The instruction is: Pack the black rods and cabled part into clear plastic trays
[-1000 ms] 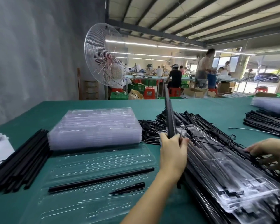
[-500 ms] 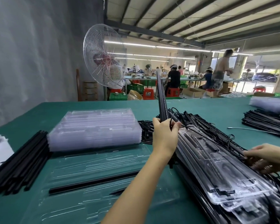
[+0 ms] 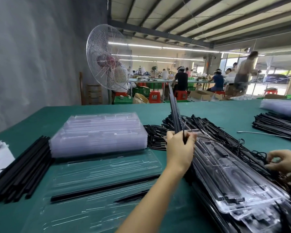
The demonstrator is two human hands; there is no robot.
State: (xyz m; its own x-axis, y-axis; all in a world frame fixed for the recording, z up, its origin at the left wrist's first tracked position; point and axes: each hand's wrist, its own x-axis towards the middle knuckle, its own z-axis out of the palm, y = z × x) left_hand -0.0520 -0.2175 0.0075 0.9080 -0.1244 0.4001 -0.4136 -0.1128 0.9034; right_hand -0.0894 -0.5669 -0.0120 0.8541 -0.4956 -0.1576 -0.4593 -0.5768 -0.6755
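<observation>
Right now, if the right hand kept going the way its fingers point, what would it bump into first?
The right hand points left, into the tangle of black cables, which it seems to pinch. Just beyond lies the clear tray, though depth is hard to judge.

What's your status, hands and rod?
Left hand grips cabled rod, tilted up. Right hand pinches tangled cables. Tray holds one long rod. Cables may snag the lift.
</observation>
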